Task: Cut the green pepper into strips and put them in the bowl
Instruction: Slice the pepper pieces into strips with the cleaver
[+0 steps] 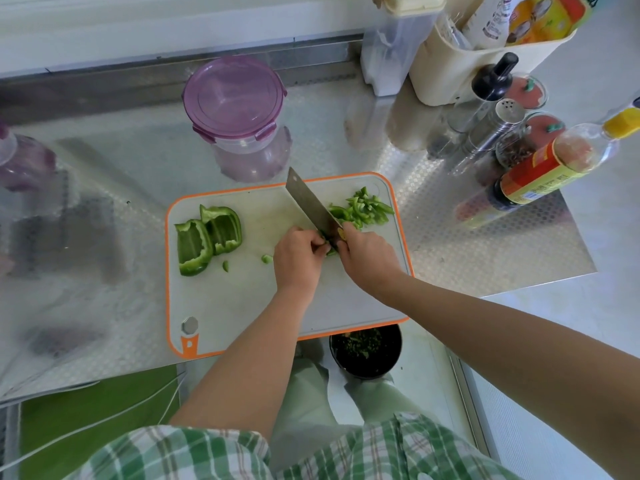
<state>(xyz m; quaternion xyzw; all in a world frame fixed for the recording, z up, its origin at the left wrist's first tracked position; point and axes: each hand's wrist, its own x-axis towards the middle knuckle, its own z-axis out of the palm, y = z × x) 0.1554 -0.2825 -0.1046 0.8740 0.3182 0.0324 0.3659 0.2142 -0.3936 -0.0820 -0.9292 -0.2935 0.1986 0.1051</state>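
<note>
Embossed metal surface point(104, 202) carries cutting board point(242, 299); purple-lidded jar point(235, 98) behind it, black bowl point(394, 362) at its near edge. Fingers of right hand point(367, 258) grip cleaver point(308, 202); fingers of left hand point(298, 258) pinch pepper piece point(331, 252).

The person is wearing a plaid shirt point(194, 455), checked in green and white, with thin brownish lines running through the checks. Just beyond the shirt's front edge, pale green trousers point(304, 403) are showing, loose and softly creased. Both forearms are showing bare from the shirt out to the left hand point(298, 258) and right hand point(369, 258).
</note>
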